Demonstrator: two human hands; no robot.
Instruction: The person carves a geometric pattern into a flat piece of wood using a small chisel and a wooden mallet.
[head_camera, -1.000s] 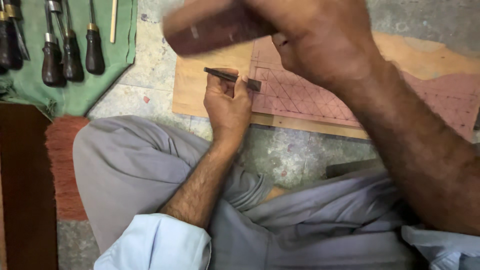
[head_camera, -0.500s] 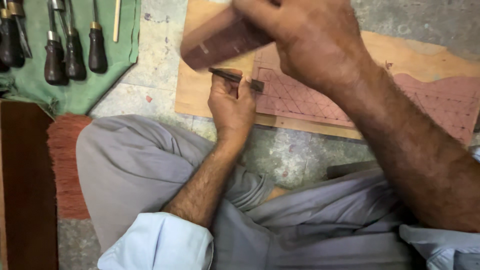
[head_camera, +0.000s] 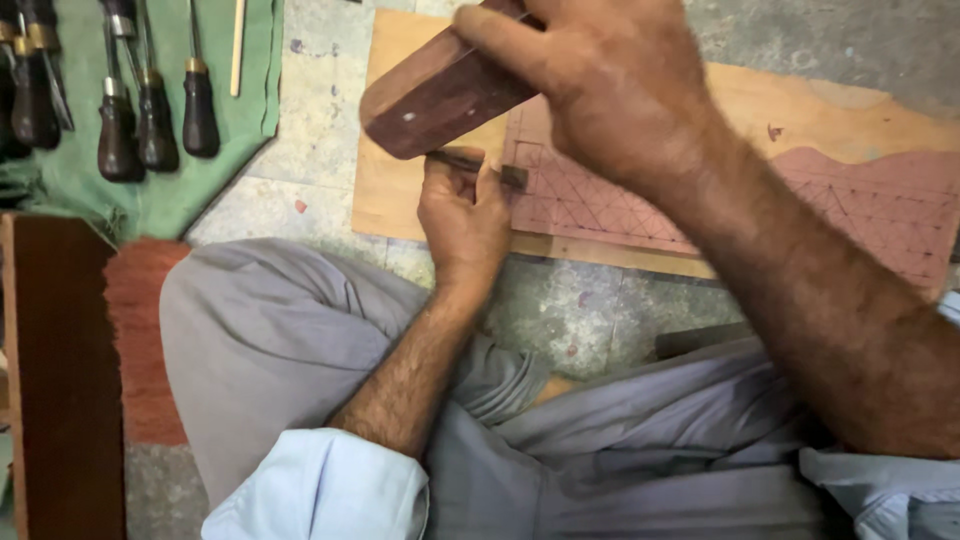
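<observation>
My left hand (head_camera: 465, 215) was clenched around a small chisel (head_camera: 478, 165), its tip resting on the pink panel (head_camera: 720, 205) with the scored grid, which lay on a plywood board (head_camera: 400, 190) on the stone floor (head_camera: 320, 110). My right hand (head_camera: 610, 90) was grasping a dark wooden mallet (head_camera: 440, 95) just above the chisel's end. I judged the risk to be a glancing strike: the mallet face was very near my left fingers (head_camera: 445, 185), and an off-centre blow could hit them, or make the chisel slip and spoil the grid lines.
</observation>
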